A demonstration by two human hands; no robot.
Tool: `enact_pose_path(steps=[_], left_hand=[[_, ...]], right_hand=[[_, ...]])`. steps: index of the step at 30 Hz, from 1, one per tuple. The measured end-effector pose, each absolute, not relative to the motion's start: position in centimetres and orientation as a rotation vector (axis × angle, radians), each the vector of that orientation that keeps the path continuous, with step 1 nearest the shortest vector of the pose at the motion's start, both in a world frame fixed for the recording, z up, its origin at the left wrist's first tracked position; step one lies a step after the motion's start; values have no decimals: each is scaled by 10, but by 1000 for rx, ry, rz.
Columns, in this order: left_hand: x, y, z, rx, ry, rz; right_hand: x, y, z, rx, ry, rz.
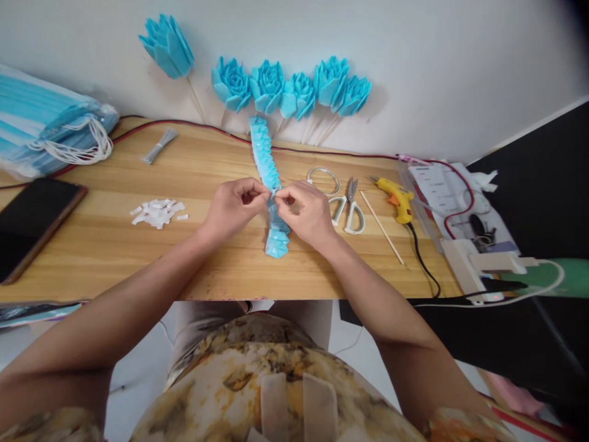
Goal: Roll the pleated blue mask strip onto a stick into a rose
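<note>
A long strip of folded blue petals (264, 156) lies on the wooden table (230, 264), running from the wall toward me. My left hand (234, 205) and my right hand (306, 212) meet over its middle, both with fingers pinched on a blue piece of the strip. The strip's near end (277, 242) shows below my hands.
Several blue fabric roses on sticks (285, 92) lean on the wall. A stack of face masks (50, 126) and a phone (32, 221) sit left, with white scraps (156, 213). Scissors (350, 205), a wire ring (324, 178), a skewer (381, 227), a yellow glue gun (398, 199) and a power strip (478, 270) lie right.
</note>
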State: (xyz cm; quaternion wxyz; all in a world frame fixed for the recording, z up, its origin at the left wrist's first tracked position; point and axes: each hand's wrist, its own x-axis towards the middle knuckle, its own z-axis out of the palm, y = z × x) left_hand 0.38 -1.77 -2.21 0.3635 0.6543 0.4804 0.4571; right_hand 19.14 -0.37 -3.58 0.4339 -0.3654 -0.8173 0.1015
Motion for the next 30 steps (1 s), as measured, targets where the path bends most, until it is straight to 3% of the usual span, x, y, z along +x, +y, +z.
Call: enact_pose_path(steps=[21, 30], left_hand=[[2, -16, -24, 1704, 1217, 1161], [1, -17, -21, 1651, 1190, 1148]], right_hand=[[190, -4, -36, -903, -2016, 259], [191, -6, -28, -932, -1954, 474]])
